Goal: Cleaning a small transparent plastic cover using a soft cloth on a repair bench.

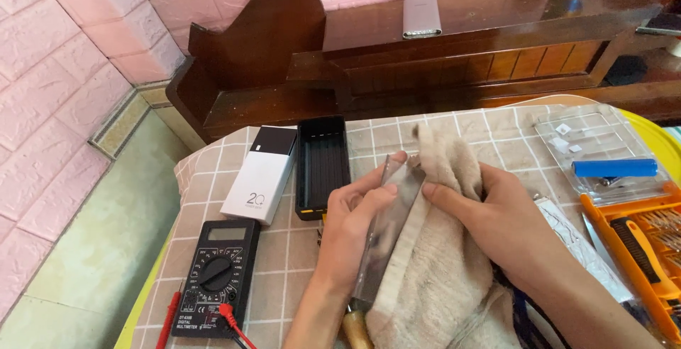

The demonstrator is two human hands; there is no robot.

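My left hand [352, 221] grips a flat grey metal plate [386, 228] by its left edge, thumb on top, holding it upright over the table. A beige cloth [443, 250] drapes along the plate's right side, and my right hand [489, 218] presses it against the plate with its fingers. The plate's lower end reaches a wooden handle [355, 328] at the bottom edge.
On the checked tablecloth [234, 157] lie a black multimeter [216, 274] with red leads, a white power-bank shell [261, 173] and a black plastic tray [323, 167]. An orange screwdriver kit [642, 250] and clear lid with a blue tool [613, 168] sit right. Dark wooden furniture stands behind.
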